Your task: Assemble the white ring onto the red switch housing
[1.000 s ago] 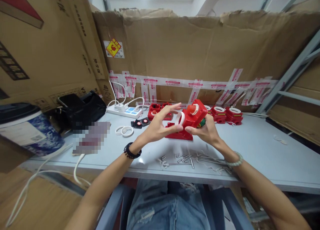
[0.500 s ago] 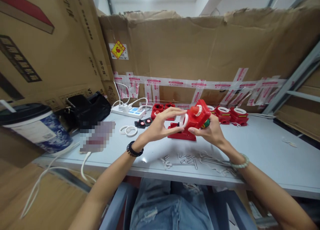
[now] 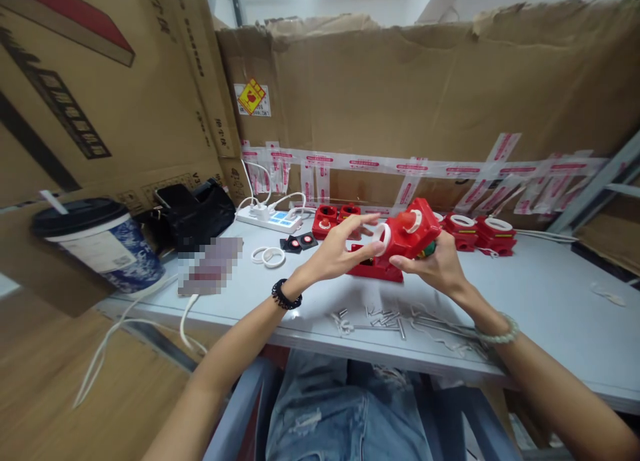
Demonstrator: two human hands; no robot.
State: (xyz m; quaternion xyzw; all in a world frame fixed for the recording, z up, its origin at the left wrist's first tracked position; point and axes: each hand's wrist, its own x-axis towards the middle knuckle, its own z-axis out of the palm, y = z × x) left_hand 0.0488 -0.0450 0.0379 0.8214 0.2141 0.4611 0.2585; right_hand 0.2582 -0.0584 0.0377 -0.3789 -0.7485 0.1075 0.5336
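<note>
My right hand [image 3: 443, 264] grips a red plastic housing [image 3: 410, 231], held tilted above the table. The housing has a round orange-red knob with a white collar [image 3: 414, 222] on its upper face. Part of a green piece [image 3: 428, 249] shows between the housing and my right palm. At the housing's left end is a white ring [image 3: 382, 239]; my left hand [image 3: 340, 251] has its thumb and fingers around the ring's edge. Below them, a red base piece [image 3: 375, 269] lies on the table, partly covered by my left hand.
Several red housings with white rings [image 3: 495, 233] stand at the back right, more red housings [image 3: 326, 221] behind my left hand. Loose white rings [image 3: 273, 257], black square pieces [image 3: 299, 241], metal pins [image 3: 385, 317], a power strip [image 3: 270, 218] and a cup [image 3: 105, 247] are around.
The whole view has shifted, moving the scene right. My left fingers have spread slightly at the ring, whose opening faces the camera more. My right hand keeps hold of the red housing.
</note>
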